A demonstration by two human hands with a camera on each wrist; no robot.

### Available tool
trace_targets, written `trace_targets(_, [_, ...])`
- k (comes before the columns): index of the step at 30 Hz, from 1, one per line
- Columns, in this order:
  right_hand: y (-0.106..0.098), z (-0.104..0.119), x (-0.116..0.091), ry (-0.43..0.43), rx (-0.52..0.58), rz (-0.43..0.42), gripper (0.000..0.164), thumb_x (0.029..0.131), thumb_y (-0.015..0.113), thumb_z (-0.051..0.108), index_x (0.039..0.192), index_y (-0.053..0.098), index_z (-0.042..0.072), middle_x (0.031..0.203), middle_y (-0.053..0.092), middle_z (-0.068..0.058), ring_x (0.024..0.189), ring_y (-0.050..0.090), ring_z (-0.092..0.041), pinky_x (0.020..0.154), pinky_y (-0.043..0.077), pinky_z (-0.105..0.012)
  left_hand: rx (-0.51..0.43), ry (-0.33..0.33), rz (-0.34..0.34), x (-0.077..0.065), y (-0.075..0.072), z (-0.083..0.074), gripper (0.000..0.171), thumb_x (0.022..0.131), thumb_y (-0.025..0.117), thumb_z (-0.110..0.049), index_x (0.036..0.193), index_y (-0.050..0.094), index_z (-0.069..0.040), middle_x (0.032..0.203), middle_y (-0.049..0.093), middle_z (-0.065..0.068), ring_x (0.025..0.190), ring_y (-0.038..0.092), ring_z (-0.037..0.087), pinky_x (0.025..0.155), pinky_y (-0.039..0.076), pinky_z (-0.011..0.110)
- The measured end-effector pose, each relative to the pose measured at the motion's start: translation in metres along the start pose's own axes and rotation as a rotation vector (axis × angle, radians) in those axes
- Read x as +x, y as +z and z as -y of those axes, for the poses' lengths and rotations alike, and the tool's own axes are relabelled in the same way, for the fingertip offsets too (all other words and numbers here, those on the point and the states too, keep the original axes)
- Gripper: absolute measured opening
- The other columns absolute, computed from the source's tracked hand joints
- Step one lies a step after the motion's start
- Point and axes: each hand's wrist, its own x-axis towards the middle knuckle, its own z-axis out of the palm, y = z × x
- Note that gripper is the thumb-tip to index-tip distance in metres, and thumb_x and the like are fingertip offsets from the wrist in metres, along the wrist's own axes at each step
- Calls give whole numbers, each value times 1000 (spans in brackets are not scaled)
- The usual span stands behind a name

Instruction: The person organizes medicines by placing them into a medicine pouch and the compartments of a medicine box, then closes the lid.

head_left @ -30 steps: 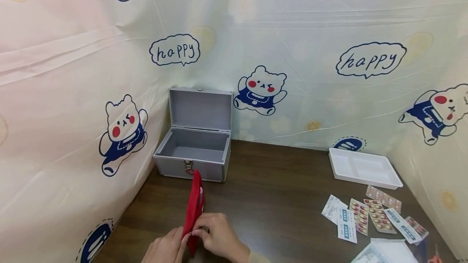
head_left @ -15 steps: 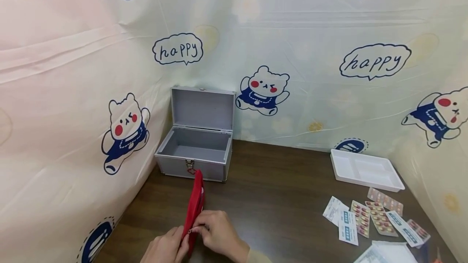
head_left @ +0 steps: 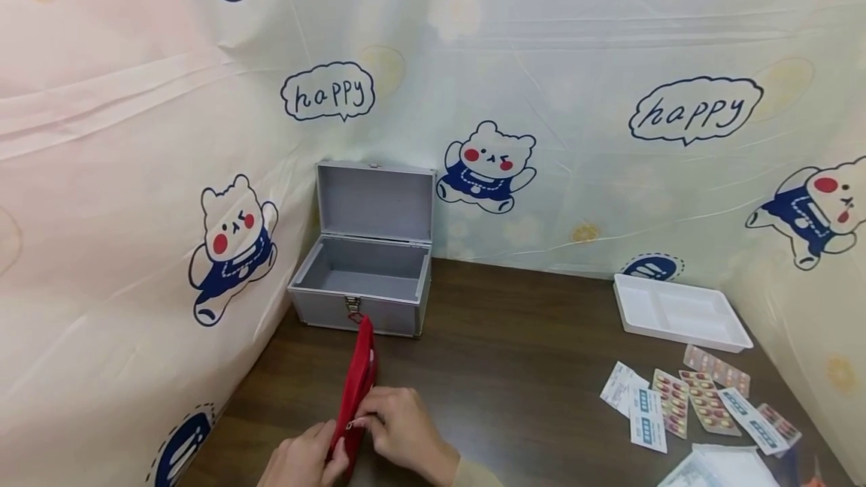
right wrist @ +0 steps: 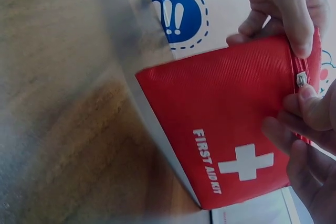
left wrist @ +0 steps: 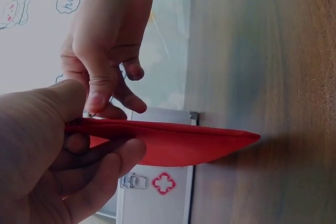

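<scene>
A red first aid pouch [right wrist: 231, 119] with a white cross and lettering stands on edge, its zipper [right wrist: 298, 66] along one side. My left hand [head_left: 298, 457] grips the pouch at its near end, thumb on one side and fingers on the other, as the left wrist view shows. Beside it my right hand [head_left: 406, 427] pinches the metal zipper pull [right wrist: 301, 79] between thumb and index finger, close to the left thumb. Its other fingers lie against the pouch's printed face. What the pouch contains is mostly hidden; a pale bit shows at its zippered edge in the head view.
Behind the pouch stands a grey metal box [head_left: 358, 314] with its lid up and a red cross emblem [left wrist: 164, 183] on its front. To the right lie blister packs [head_left: 670, 400], paper sachets [head_left: 648, 419], clear packets [head_left: 717, 468] and a white divided tray [head_left: 683, 314]. A printed curtain [head_left: 575, 134] surrounds the table.
The left hand has slid slightly down and toward me along the pouch, its thumb now lower. The right hand keeps its pinch at the zipper, and the pouch tilts a little more.
</scene>
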Motion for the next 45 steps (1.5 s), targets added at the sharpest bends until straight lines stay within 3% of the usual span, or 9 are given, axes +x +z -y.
trace_targets(5, [-1,-7,2,19,-2,-50,14,83,78,10,73,72,18,77,70,10,70,59,8,68,45,-1,13,48,-63,-4,2,2,30,76,70,-11,66,43,-21,57,27,-13,46,23,-2,42,23,14])
trace_targets(9, [-4,-17,5,44,-21,-84,14,81,79,12,71,72,17,75,70,10,66,57,7,65,43,-1,44,38,-60,-7,2,3,28,76,71,-14,67,45,-21,58,29,-13,47,24,-1,42,24,16])
trace_targets(20, [-5,-38,12,101,-74,-75,13,82,80,15,71,72,19,74,69,11,63,52,8,61,40,-4,106,55,-109,-10,6,2,30,73,74,-17,66,45,-23,58,28,-15,46,24,0,43,23,17])
trace_targets(29, [-7,-46,21,112,-129,-17,11,85,78,15,76,74,20,76,69,11,63,52,7,61,41,-5,93,-39,29,-10,3,3,22,80,68,-20,69,49,-23,58,33,-12,46,29,1,44,27,18])
trace_targets(34, [-7,-56,27,124,-167,-21,12,87,77,16,76,75,19,76,69,11,62,52,6,61,43,-7,111,-22,31,-9,1,4,21,78,69,-19,70,50,-22,59,34,-12,46,29,2,43,27,18])
trace_targets(39, [-9,-69,33,189,-180,-24,11,88,76,16,77,76,17,73,68,8,60,49,4,60,43,-9,114,-29,93,-7,-1,7,18,78,67,-19,73,51,-21,61,37,-11,47,32,2,44,29,18])
trace_targets(45, [-13,-83,42,237,-225,-38,9,88,75,14,80,77,15,78,72,6,67,61,-2,63,51,-17,114,-18,101,-6,-4,8,18,79,67,-18,72,51,-21,60,37,-11,47,31,1,44,29,17])
